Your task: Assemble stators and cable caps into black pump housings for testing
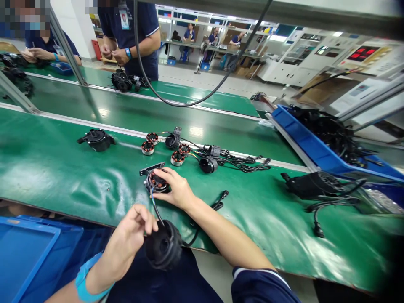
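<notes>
My right hand (175,187) grips a pump body with a copper-wound motor stator (157,182) in it, thumb and fingers around its sides. A black mounting bracket (152,168) sticks out from its far side. A cable with blue and white wires (153,200) runs from the stator into a black, cup-shaped motor cover (168,248). The cover is blurred and tilted over the bench's front edge. My left hand (134,229) has its fingers curled, the tips at the cover's rim beside the cable; the exact grip is partly hidden.
Several loose stators (177,158) and black covers with cables (208,164) lie beyond my hands on the green bench (110,176). One black pump (98,140) stands left, another (311,185) right. A blue bin (315,145) holds black parts. Co-workers (132,38) are across the bench.
</notes>
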`<control>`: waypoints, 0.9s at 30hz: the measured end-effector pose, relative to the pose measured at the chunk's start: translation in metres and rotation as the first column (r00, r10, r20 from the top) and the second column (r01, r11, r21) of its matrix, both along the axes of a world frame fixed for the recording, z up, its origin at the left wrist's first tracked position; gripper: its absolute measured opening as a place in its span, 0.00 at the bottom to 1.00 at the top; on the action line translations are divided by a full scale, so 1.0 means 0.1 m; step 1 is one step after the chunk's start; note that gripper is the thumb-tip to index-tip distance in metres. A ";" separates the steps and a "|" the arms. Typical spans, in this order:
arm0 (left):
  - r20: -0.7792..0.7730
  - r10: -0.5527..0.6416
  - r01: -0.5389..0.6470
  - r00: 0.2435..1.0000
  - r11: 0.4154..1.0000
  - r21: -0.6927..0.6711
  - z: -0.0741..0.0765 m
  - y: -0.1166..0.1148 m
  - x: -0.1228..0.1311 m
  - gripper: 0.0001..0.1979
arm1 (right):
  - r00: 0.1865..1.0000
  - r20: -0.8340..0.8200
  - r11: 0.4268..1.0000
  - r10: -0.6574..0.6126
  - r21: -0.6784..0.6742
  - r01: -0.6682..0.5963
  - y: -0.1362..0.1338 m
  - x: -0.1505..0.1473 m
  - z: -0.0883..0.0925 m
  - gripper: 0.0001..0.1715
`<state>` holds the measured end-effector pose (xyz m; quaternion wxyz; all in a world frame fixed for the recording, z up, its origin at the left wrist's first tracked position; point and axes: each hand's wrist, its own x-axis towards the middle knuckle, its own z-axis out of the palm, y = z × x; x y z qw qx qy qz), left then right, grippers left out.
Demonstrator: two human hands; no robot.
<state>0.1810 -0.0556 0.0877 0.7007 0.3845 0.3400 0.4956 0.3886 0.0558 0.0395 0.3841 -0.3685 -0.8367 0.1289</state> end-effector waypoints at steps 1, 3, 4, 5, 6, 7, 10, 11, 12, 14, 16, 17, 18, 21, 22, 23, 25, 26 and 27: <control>-0.013 0.062 -0.062 0.998 0.997 -0.054 -0.01 0.02 0.04 0.21 | 1.000 -0.016 1.000 -0.008 0.000 0.008 0.00 0.00 -0.01 0.52; -0.088 0.151 -0.162 0.985 0.977 -0.136 -0.08 0.07 0.10 0.22 | 0.999 -0.035 1.000 0.001 0.026 0.000 -0.01 0.00 -0.05 0.54; -0.126 0.141 -0.159 0.982 0.976 -0.152 -0.12 0.09 0.12 0.23 | 0.999 -0.027 0.999 0.017 0.048 -0.015 -0.01 0.00 -0.06 0.52; -0.151 0.104 -0.128 0.983 0.980 -0.155 -0.15 0.10 0.12 0.24 | 0.999 -0.007 0.997 0.033 0.073 -0.033 -0.02 0.00 -0.07 0.50; -0.164 0.060 -0.085 0.985 0.985 -0.152 -0.18 0.11 0.12 0.24 | 0.999 0.020 0.994 0.043 0.102 -0.045 -0.03 0.00 -0.08 0.47; -0.172 0.019 -0.045 0.985 0.988 -0.149 -0.20 0.11 0.10 0.23 | 0.998 0.054 0.989 0.043 0.136 -0.050 -0.04 0.01 -0.07 0.44; -0.229 -0.025 -0.015 0.973 0.985 -0.172 -0.24 0.09 0.01 0.21 | 0.983 0.184 0.955 -0.003 0.292 -0.052 -0.05 0.06 -0.01 0.31; -0.262 -0.024 -0.027 0.965 0.982 -0.187 -0.25 0.09 -0.02 0.22 | 0.975 0.222 0.937 -0.025 0.345 -0.054 -0.05 0.08 0.02 0.29; -0.295 -0.028 -0.033 0.955 0.979 -0.200 -0.26 0.09 -0.06 0.24 | 0.968 0.248 0.922 -0.042 0.383 -0.058 -0.05 0.10 0.05 0.28; -0.338 -0.035 -0.042 0.940 0.976 -0.215 -0.26 0.09 -0.12 0.27 | 0.963 0.265 0.922 -0.049 0.383 -0.059 -0.05 0.12 0.09 0.30; -0.359 -0.024 -0.051 0.933 0.979 -0.197 -0.24 0.09 -0.16 0.28 | 0.969 0.246 0.956 -0.022 0.290 -0.052 -0.07 0.12 0.10 0.30; -0.363 -0.016 -0.053 0.931 0.982 -0.179 -0.22 0.10 -0.17 0.27 | 0.974 0.224 0.973 -0.009 0.226 -0.043 -0.08 0.10 0.09 0.31; -0.366 -0.011 -0.050 0.931 0.987 -0.156 -0.20 0.10 -0.17 0.26 | 0.981 0.193 0.985 0.003 0.166 -0.036 -0.09 0.09 0.09 0.33; -0.352 -0.012 -0.015 0.936 0.997 -0.075 -0.16 0.14 -0.17 0.25 | 0.996 0.082 0.998 0.036 0.056 -0.041 -0.13 0.03 0.08 0.41; -0.330 -0.030 0.010 0.943 0.998 -0.063 -0.17 0.17 -0.17 0.25 | 0.997 0.054 0.998 0.051 0.038 -0.053 -0.13 0.02 0.09 0.42; -0.302 -0.051 0.035 0.952 0.998 -0.057 -0.18 0.21 -0.18 0.26 | 0.998 0.033 0.998 0.059 0.028 -0.060 -0.13 0.01 0.09 0.43; -0.267 -0.026 0.015 0.963 0.999 -0.043 -0.25 0.30 -0.20 0.25 | 0.998 0.017 0.999 0.054 0.006 -0.054 -0.11 0.01 0.09 0.43; -0.281 0.052 -0.056 0.958 0.998 -0.007 -0.29 0.37 -0.21 0.23 | 0.999 0.013 0.999 0.044 -0.002 -0.044 -0.10 0.00 0.09 0.44; -0.318 0.163 -0.151 0.934 0.987 0.062 -0.33 0.43 -0.22 0.21 | 1.000 0.005 0.999 0.031 -0.007 -0.031 -0.10 0.00 0.08 0.45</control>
